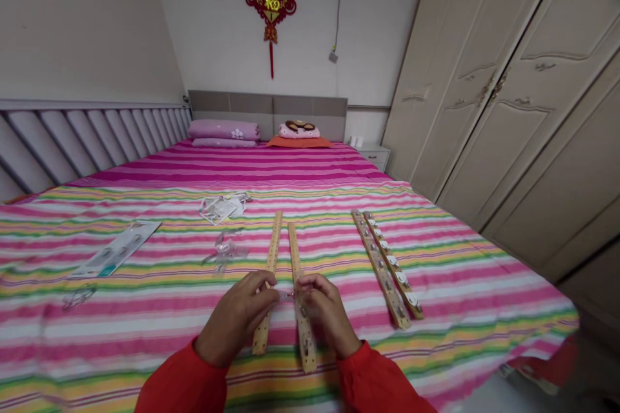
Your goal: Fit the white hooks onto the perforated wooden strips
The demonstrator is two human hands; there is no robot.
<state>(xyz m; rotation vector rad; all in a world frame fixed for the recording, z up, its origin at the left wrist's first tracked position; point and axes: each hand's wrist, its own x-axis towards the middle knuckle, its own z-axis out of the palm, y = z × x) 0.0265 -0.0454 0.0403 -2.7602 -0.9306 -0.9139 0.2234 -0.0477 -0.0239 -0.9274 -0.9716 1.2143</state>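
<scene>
My left hand [242, 313] is pinched on a small clear plastic piece [285, 295], whose exact kind is too small to tell. Across from it, my right hand [327, 313] has its thumb and fingers closed at the edge of a wooden strip with holes [293, 248]; what they hold is hidden. Small metallic fittings sit on the near part of that strip. A second holed wooden strip [274, 248] lies beside it, partly under my left fingers.
To the right lie a strip with metallic fittings [378, 261] and a strip with white fittings [392, 261]. Leftward are clear plastic scraps [227, 248], a pile of packaging [223, 208], a blister card [119, 248] and a small wiry bundle [78, 297], all on the striped bed cover [159, 335].
</scene>
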